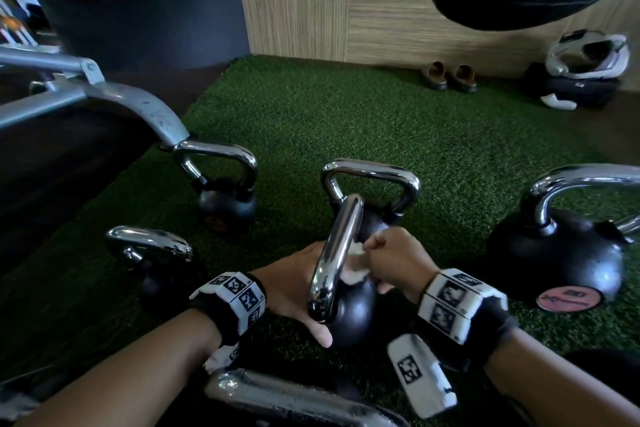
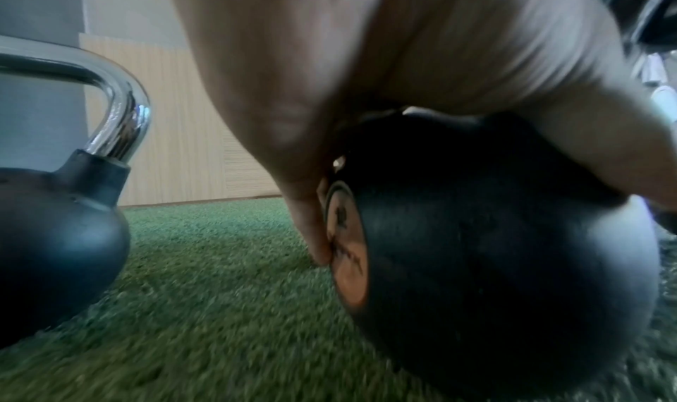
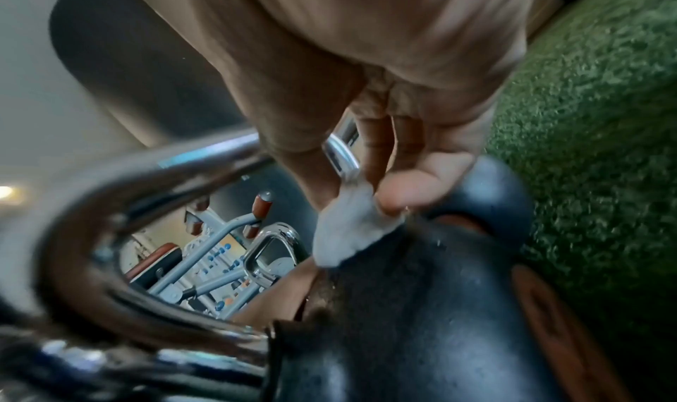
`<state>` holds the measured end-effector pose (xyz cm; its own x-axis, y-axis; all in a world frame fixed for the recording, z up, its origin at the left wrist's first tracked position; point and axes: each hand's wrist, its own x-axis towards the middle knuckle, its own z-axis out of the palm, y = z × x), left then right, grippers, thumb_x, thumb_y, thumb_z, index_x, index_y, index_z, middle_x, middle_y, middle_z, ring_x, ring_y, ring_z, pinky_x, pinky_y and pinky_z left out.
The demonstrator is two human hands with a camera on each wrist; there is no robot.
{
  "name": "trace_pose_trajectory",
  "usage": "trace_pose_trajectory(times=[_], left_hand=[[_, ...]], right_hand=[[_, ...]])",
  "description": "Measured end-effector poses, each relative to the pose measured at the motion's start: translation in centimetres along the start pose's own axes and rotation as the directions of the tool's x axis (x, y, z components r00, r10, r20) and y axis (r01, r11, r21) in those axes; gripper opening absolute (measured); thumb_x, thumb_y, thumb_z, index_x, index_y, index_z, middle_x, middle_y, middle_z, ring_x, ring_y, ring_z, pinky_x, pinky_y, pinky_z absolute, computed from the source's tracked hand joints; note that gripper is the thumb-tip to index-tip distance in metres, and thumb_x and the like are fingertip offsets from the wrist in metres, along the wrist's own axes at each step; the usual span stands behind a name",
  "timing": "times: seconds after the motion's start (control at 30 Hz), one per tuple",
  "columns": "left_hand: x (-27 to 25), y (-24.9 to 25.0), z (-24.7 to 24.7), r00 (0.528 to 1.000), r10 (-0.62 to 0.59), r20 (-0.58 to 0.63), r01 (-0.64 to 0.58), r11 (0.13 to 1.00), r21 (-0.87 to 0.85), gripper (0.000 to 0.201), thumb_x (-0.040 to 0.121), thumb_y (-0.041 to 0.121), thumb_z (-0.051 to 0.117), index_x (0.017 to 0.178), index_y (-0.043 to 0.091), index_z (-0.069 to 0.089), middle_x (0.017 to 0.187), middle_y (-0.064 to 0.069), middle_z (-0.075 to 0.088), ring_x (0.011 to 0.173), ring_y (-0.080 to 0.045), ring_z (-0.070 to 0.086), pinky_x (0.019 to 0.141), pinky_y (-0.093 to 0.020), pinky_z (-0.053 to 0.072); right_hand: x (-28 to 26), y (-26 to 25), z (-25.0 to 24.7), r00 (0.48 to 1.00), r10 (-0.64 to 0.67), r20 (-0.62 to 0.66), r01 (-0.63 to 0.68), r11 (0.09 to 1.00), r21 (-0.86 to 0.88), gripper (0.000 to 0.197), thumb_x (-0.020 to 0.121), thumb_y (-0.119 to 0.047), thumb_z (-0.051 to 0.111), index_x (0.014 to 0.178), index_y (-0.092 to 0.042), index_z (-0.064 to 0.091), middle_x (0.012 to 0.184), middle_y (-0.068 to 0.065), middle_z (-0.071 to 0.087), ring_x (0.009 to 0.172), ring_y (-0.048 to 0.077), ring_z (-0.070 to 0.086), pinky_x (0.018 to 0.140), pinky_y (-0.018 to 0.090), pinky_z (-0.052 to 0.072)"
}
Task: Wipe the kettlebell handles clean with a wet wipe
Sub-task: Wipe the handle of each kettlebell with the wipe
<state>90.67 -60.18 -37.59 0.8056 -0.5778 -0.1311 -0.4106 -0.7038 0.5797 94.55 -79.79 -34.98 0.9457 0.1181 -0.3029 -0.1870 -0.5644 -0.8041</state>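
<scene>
Left hand (image 1: 294, 282) wrapped over the black ball of a small kettlebell (image 1: 349, 315), tipped on its side on the green turf (image 1: 346, 121). Thumb stretched down the near side of the ball at about 6 o'clock of the handle; in the left wrist view, fingers (image 2: 311, 234) curled down against the orange disc on the ball's base. Firm, wide grasp, palm on the ball.

Right hand (image 1: 394, 260) closed small, at 3 o'clock of the chrome handle (image 1: 337, 246). Pinches a crumpled white wet wipe (image 3: 346, 228) between thumb and fingertips, pressed where the handle's leg meets the ball, as the right wrist view shows. Other fingers tucked in.

Around the held piece, more kettlebells on the turf: one just behind at 12 o'clock (image 1: 372, 184), touching or nearly so; one at 10 o'clock (image 1: 225, 191); one at 9 o'clock (image 1: 152, 253); a large one at 3 o'clock (image 1: 561, 253); a chrome handle at 6 o'clock (image 1: 294, 399), close to the camera.

Farther off: grey machine frame (image 1: 104, 97) at 10 o'clock, pair of brown shoes (image 1: 450, 76) at 1 o'clock by the wooden wall, helmet (image 1: 588, 55) on a dark bag at 2 o'clock.
</scene>
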Motion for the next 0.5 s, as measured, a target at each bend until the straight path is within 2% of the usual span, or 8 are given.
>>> trace_pose_trajectory(times=[0.1, 0.13, 0.2, 0.23, 0.27, 0.33, 0.4, 0.5], left_hand=[[1.4, -0.9, -2.2, 0.954, -0.194, 0.228, 0.185, 0.981, 0.06, 0.117, 0.071, 0.02, 0.094, 0.16, 0.023, 0.018, 0.154, 0.012, 0.032, 0.14, -0.011, 0.038, 0.104, -0.009, 0.033], [2.1, -1.1, -3.3, 0.921, -0.247, 0.301, 0.224, 0.968, 0.108, 0.107, 0.08, 0.015, 0.087, 0.16, 0.025, 0.016, 0.154, 0.005, 0.038, 0.137, -0.018, 0.047, 0.104, -0.016, 0.039], [3.1, -1.1, -5.3, 0.92, -0.267, 0.286, 0.234, 0.962, 0.145, 0.095, 0.088, 0.004, 0.072, 0.159, 0.035, 0.016, 0.157, -0.001, 0.044, 0.13, -0.027, 0.058, 0.106, -0.039, 0.051], [3.5, -0.9, -6.2, 0.945, -0.259, 0.198, 0.239, 0.964, 0.118, 0.095, 0.088, -0.004, 0.064, 0.159, 0.037, 0.016, 0.158, -0.001, 0.045, 0.129, -0.028, 0.061, 0.104, -0.042, 0.054], [3.7, -0.5, -7.1, 0.967, -0.241, 0.079, 0.236, 0.969, 0.074, 0.095, 0.087, -0.009, 0.06, 0.16, 0.036, 0.019, 0.157, 0.0, 0.046, 0.13, -0.025, 0.06, 0.103, -0.035, 0.055], [4.2, 0.4, -8.3, 0.985, -0.144, -0.095, 0.145, 0.989, 0.002, 0.096, 0.085, -0.01, 0.065, 0.16, 0.035, 0.025, 0.151, 0.005, 0.049, 0.13, -0.016, 0.059, 0.093, -0.009, 0.05], [4.6, 1.2, -9.3, 0.993, -0.059, -0.103, 0.057, 0.998, -0.023, 0.102, 0.084, -0.009, 0.071, 0.16, 0.042, 0.025, 0.153, 0.009, 0.048, 0.131, -0.008, 0.056, 0.09, -0.003, 0.046], [5.3, 2.4, -9.9, 0.999, 0.02, -0.049, -0.018, 0.998, 0.058, 0.088, 0.084, -0.009, 0.068, 0.152, 0.042, 0.044, 0.148, 0.012, 0.056, 0.129, 0.0, 0.055, 0.103, -0.01, 0.043]], right_hand=[[-2.4, -0.6, -2.2, 0.993, 0.032, 0.112, -0.048, 0.989, 0.137, 0.025, 0.081, -0.007, 0.079, 0.1, -0.009, 0.063, 0.087, 0.016, 0.071, 0.055, 0.021, 0.063, 0.045, 0.029, 0.054], [-3.4, -1.1, -2.7, 0.98, 0.041, 0.194, -0.075, 0.982, 0.174, 0.03, 0.084, -0.003, 0.077, 0.108, -0.007, 0.061, 0.097, 0.02, 0.071, 0.06, 0.024, 0.065, 0.045, 0.029, 0.055], [-5.1, -2.1, -3.2, 0.934, 0.039, 0.356, -0.101, 0.982, 0.157, 0.028, 0.088, 0.001, 0.07, 0.114, -0.005, 0.061, 0.104, 0.02, 0.07, 0.065, 0.024, 0.066, 0.047, 0.027, 0.054], [-5.7, -2.4, -3.2, 0.91, 0.027, 0.413, -0.084, 0.989, 0.122, 0.023, 0.089, 0.003, 0.065, 0.11, -0.004, 0.064, 0.099, 0.017, 0.069, 0.064, 0.02, 0.065, 0.048, 0.025, 0.053], [-6.4, -2.9, -3.2, 0.888, 0.011, 0.46, -0.068, 0.992, 0.108, 0.018, 0.089, 0.004, 0.06, 0.104, -0.003, 0.066, 0.093, 0.015, 0.066, 0.062, 0.016, 0.063, 0.049, 0.023, 0.052], [-7.3, -3.9, -2.9, 0.849, -0.02, 0.528, -0.065, 0.988, 0.141, 0.016, 0.088, 0.006, 0.056, 0.095, -0.005, 0.065, 0.085, 0.015, 0.059, 0.059, 0.013, 0.058, 0.051, 0.02, 0.049], [-7.8, -4.9, -2.8, 0.809, -0.021, 0.587, -0.083, 0.985, 0.149, 0.013, 0.088, 0.0, 0.06, 0.077, -0.004, 0.064, 0.074, 0.013, 0.056, 0.053, 0.011, 0.052, 0.049, 0.019, 0.043], [-7.7, -5.9, -2.5, 0.797, 0.008, 0.604, -0.08, 0.993, 0.091, 0.048, 0.089, -0.028, 0.075, 0.049, -0.016, 0.052, 0.055, 0.004, 0.046, 0.046, 0.009, 0.042, 0.047, 0.017, 0.036]])
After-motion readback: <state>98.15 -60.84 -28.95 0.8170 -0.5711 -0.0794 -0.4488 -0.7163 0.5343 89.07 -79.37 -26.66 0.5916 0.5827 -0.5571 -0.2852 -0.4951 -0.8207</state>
